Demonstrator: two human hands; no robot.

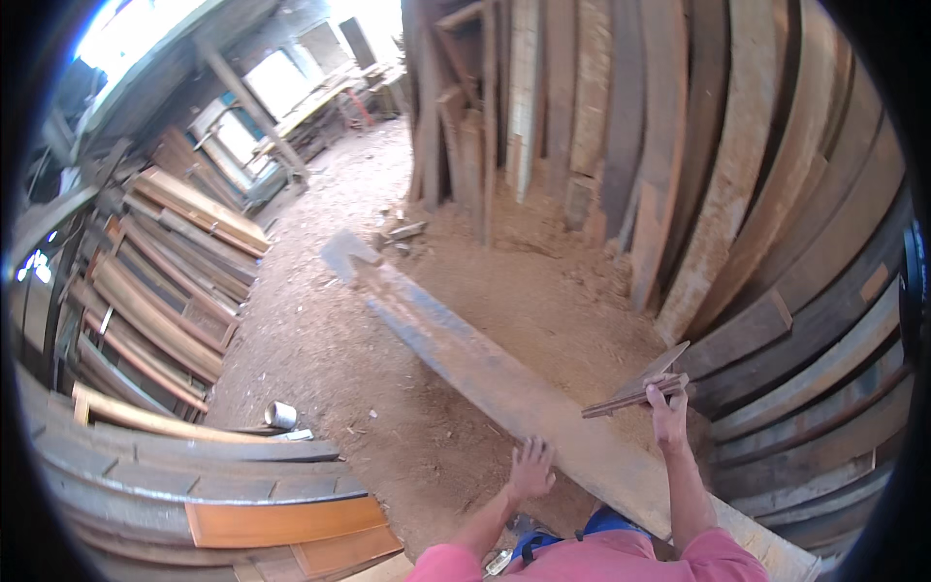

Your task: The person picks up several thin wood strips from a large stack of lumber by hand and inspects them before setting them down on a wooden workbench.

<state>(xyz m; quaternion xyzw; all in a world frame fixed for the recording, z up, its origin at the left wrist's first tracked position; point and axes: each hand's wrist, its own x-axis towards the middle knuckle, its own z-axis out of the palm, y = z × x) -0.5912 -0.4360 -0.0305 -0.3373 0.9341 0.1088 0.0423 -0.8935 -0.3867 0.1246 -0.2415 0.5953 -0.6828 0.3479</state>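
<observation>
A long, worn wooden plank [475, 361] runs slantwise in front of me, from the far left to the near right, with a notch at its far end. My left hand [531, 469] lies on the plank's near edge with its fingers stretched out and nothing in it. Above the plank, my right hand [667, 412] is closed round a few thin wooden strips [628, 398] that point left. One thin piece sticks up at an angle behind the others. Whether they are joined cannot be made out.
Tall boards [659, 145] lean along the right side and back. More stacked boards [165, 310] line the left, with orange-brown panels [281, 522] at the near left. A white can [281, 415] is beside them. Dust and wood scraps [407, 231] cover the ground [320, 359].
</observation>
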